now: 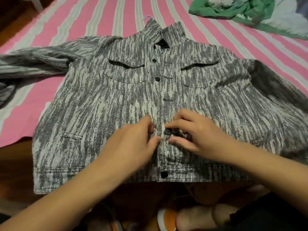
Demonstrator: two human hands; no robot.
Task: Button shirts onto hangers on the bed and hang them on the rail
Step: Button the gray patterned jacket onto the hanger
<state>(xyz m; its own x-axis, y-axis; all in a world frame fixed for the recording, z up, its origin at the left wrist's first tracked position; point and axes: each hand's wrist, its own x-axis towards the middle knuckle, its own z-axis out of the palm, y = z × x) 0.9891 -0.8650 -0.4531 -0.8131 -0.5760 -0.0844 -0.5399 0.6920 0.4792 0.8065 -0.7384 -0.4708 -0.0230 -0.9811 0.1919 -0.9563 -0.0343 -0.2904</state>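
Note:
A grey and cream streaked shirt jacket (pixel 103 104) lies front up on the bed, sleeves spread to both sides. Only the tip of a pale hanger hook (pixel 146 18) pokes out above its collar. Three black buttons near the top sit along the placket, and one at the hem (pixel 164 175). My left hand (pixel 131 145) pinches the left placket edge low on the front. My right hand (pixel 191 132) pinches the fabric around a black button (pixel 167 131) beside it. One buttonhole (pixel 167 100) above my hands shows no button.
The bed has a pink and pale striped cover (pixel 100 15). A green garment (pixel 233 9) lies bunched at the far right. Brown floor (pixel 15 162) shows at the left, and slippers (pixel 168 219) sit below the jacket's hem.

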